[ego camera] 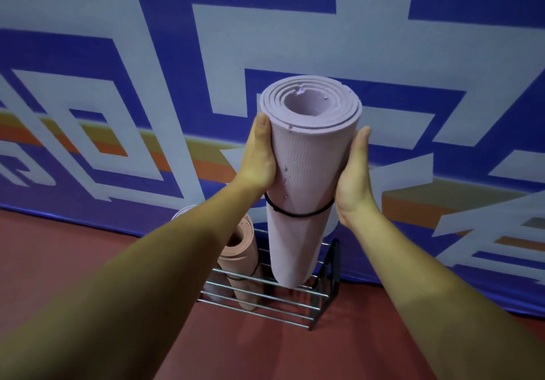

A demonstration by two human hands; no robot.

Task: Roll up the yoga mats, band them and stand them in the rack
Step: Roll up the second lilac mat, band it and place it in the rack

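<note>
Grip: my left hand [259,155] and right hand [355,173] clasp the banded lilac mat [303,173].
Rack [265,297]: 6 o'clock of mat.

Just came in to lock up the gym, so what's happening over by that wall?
A person is putting rolled yoga mats away. Both hands, left hand and right hand, hold an upright lilac mat between the palms, a black band around it, its lower end at the wire rack on the floor. A pink rolled mat already stands in the rack, with another roll partly hidden behind it.
</note>
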